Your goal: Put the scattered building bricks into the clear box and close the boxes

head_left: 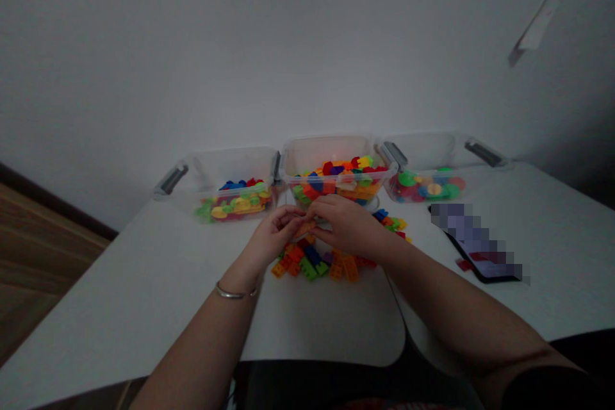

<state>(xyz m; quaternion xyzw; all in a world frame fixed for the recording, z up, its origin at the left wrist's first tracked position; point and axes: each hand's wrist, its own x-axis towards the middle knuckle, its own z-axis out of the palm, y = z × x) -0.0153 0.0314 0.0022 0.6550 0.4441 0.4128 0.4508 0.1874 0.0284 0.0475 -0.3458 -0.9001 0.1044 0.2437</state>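
Note:
My left hand [276, 234] and my right hand [343, 221] meet above a pile of toy building bricks. Between their fingertips is an orange building brick [304, 228], gripped from both sides and partly covered by the fingers. Just below lie loose bricks: a green brick [308, 268], a dark blue brick [316, 259] and several orange bricks [350, 266]. More colourful bricks [391, 223] show behind my right wrist. A silver bangle [229, 294] circles my left wrist.
Three clear plastic bins stand along the wall: a left bin [235, 166], a middle bin [331, 147] and a right bin [427, 147], each holding colourful pieces. A phone [473, 243] lies at the right on the white table [144, 295], with a small red piece [464, 264] beside it.

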